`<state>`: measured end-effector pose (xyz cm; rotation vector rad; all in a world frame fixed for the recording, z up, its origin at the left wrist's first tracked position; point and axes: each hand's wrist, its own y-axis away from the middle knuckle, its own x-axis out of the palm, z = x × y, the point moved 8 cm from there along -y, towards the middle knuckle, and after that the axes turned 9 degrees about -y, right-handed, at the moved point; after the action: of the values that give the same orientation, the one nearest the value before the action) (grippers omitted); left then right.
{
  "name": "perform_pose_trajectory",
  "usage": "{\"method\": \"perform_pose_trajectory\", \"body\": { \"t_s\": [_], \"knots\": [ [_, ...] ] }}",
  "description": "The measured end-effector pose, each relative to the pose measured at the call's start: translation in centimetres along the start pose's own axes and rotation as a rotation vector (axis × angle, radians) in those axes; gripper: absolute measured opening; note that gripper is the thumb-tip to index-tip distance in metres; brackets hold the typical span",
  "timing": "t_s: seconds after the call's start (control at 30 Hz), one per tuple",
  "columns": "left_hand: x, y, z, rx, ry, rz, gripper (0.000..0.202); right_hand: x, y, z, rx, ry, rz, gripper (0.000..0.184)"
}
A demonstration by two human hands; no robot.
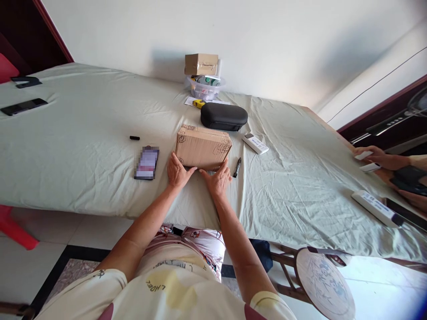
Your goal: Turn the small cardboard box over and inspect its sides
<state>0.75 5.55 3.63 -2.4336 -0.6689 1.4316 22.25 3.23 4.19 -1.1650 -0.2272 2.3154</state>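
A brown cardboard box (pixel 203 146) with black marker drawings near its corners is in front of me on the cloth. My left hand (pixel 178 172) grips its near left corner, the thumb along the front lower edge. On the near right corner, my right hand (pixel 217 178) grips it in the same way, the thumb pointing inward. The fingertips are partly hidden at the box's sides. A black marker (pixel 237 167) lies uncapped just right of my right hand. Its apparent cap (pixel 134 138) is to the left, above a phone (pixel 147 163) with a lit, blurred screen.
Behind the box sit a black zip case (pixel 224 116), a yellow tape measure (pixel 199 103) and a plastic tub (pixel 205 91) under another carton (pixel 201 64). White power banks (pixel 255 143) lie to the right. Another person's hand (pixel 376 158) is at the right edge. A stool (pixel 325 282) stands below.
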Motion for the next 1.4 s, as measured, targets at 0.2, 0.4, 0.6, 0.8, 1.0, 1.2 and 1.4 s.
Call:
{"method": "perform_pose_trajectory", "body": {
  "t_s": [0.2,0.4,0.6,0.8,1.0,1.2,1.4],
  "knots": [
    [-0.2,0.2,-0.1,0.004,0.071,-0.034,0.127,-0.2,-0.1,0.0,0.006,-0.03,-0.023,0.118],
    [-0.8,0.3,-0.3,0.024,0.1,-0.074,0.137,-0.2,-0.1,-0.1,0.01,-0.049,-0.034,0.12],
    [-0.6,0.4,-0.2,0.009,0.188,-0.073,0.137,-0.1,-0.2,-0.1,0.022,-0.071,-0.018,0.121],
    [0.3,0.2,0.6,-0.02,0.253,-0.018,0.13,0.5,-0.5,-1.2,-0.003,-0.159,-0.016,0.108],
    [0.9,-0.1,1.3,0.026,0.305,-0.015,0.103,0.6,-1.1,-2.6,-0.111,-0.343,-0.035,0.081],
    [1.3,-0.3,2.1,0.032,0.295,-0.027,0.083,-0.7,-1.3,-2.3,-0.187,-0.401,-0.107,0.06],
    [-0.5,-0.7,2.3,0.075,0.318,-0.146,0.068,-3.2,-1.3,-1.4,-0.179,-0.512,-0.191,0.048]
  ]
}}
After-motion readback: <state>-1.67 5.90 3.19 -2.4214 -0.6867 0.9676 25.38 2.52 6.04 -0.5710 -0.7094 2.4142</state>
